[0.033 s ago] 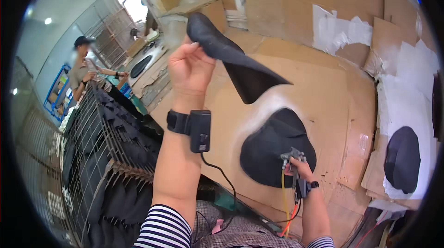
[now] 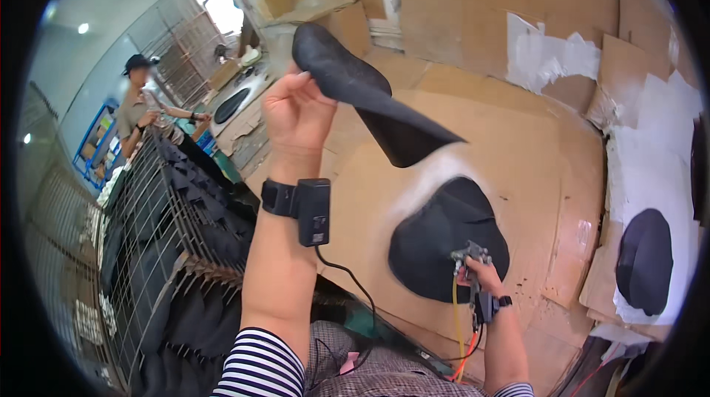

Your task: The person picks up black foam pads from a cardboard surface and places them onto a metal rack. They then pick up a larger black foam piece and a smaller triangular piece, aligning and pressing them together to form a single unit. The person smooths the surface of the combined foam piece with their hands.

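Observation:
My left hand [image 2: 299, 117] is raised and pinches the edge of a black, flexible sheet [image 2: 355, 80], which is curled over and hangs to the right. My right hand [image 2: 484, 276] grips a metal spray gun [image 2: 470, 253] by its handle, with a yellow and an orange hose running down from it. Behind the gun, a black three-lobed piece [image 2: 442, 230] lies flat on the cardboard surface [image 2: 540, 197]. Whitish residue marks the cardboard around its upper left edge. The hanging sheet is above and apart from that piece. The gun hides part of the lying piece.
At left stands a wire rack [image 2: 159, 208] hung with several black pieces. Beyond it is a person [image 2: 140, 105] beside another work surface with a black oval piece [image 2: 231, 105]. Cardboard panels [image 2: 451, 5] line the back. Another black piece [image 2: 645, 260] lies on white sheeting at right.
My left hand and the sheet sit slightly further left in the picture. Most of the background has shifted a little right and down. Both hands keep their holds.

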Motion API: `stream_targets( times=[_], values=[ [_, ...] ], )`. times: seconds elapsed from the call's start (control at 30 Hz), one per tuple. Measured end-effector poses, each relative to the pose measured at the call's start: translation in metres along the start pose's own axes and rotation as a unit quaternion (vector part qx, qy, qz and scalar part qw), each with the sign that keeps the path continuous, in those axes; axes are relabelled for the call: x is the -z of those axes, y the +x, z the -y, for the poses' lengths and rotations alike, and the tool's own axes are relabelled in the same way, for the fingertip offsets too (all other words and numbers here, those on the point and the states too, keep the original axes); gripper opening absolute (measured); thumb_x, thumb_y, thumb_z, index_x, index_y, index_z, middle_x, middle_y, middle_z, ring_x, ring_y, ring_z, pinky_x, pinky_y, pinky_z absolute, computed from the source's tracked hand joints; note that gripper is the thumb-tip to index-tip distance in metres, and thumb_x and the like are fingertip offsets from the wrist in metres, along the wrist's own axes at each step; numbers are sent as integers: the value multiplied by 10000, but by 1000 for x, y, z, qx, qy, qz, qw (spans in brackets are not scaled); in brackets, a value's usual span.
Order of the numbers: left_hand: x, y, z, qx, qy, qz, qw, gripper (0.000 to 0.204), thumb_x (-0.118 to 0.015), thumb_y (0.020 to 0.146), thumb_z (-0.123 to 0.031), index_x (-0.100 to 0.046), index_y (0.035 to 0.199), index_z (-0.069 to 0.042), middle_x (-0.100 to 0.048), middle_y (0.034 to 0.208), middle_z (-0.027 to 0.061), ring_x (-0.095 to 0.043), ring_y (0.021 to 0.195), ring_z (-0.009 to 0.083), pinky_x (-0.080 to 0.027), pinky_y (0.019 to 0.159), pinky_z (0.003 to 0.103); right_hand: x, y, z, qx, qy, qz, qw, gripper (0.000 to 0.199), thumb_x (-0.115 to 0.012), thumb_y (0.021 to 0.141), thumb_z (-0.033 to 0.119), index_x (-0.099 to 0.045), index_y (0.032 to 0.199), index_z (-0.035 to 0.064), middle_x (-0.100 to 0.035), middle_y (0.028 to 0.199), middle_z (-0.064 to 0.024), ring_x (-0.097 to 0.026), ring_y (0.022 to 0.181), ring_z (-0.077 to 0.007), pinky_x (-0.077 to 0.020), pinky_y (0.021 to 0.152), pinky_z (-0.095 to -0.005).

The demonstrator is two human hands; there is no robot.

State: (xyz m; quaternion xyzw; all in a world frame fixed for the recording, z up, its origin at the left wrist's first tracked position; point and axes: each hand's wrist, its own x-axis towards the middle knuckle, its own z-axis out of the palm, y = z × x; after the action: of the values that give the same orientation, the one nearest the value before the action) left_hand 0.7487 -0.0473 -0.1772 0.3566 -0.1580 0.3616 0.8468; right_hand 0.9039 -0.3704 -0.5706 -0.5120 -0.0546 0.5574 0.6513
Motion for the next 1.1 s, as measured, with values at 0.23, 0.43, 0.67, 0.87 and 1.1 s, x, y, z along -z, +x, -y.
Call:
stream_targets(
  times=[0.23, 0.43, 0.67, 0.87, 1.1],
  values=[
    [10, -82, -155, -49, 27, -1, 998, 514, -446, 820, 30, -506, 1329, 63, -615, 1292, 215, -581, 1219, 350, -397, 1109, 508, -86, -67, -29, -20, -81, 69, 994, 133, -607, 969, 137, -641, 1045, 34, -684, 826, -73, -690, 728, -210, -586, 663, -354],
    [-43, -184, -282, -200, 127, -72, 969, 491, -495, 799, 19, -531, 1288, 54, -644, 1208, 202, -615, 1138, 346, -479, 1027, 480, -158, -85, -48, -45, -183, 157, 969, 141, -609, 962, 132, -641, 988, -2, -687, 838, -92, -698, 742, -216, -586, 664, -329],
    [-132, -414, -428, -433, 328, -223, 810, 436, -548, 822, -19, -558, 1250, 68, -628, 1259, 206, -589, 1191, 337, -420, 1101, 469, -212, -85, -53, -68, -255, 205, 942, 132, -614, 960, 124, -642, 967, -5, -682, 798, -97, -705, 722, -228, -608, 630, -355],
    [-159, -608, -418, -572, 430, -547, 435, 752, -526, 758, 87, -362, 1480, -47, -624, 1025, 71, -618, 919, 188, -511, 874, 325, -238, -56, -82, -84, -314, 306, 895, 104, -594, 964, 99, -613, 955, -2, -666, 782, -92, -689, 724, -229, -579, 656, -355],
    [-163, -681, -379, -534, 422, -695, 231, 462, -599, 897, -70, -512, 1351, -72, -555, 1030, 44, -523, 856, 113, -470, 763, 303, -273, -83, -93, -109, -347, 319, 875, 104, -628, 943, 97, -611, 973, -1, -672, 788, -84, -674, 709, -187, -566, 648, -330]
  ],
)
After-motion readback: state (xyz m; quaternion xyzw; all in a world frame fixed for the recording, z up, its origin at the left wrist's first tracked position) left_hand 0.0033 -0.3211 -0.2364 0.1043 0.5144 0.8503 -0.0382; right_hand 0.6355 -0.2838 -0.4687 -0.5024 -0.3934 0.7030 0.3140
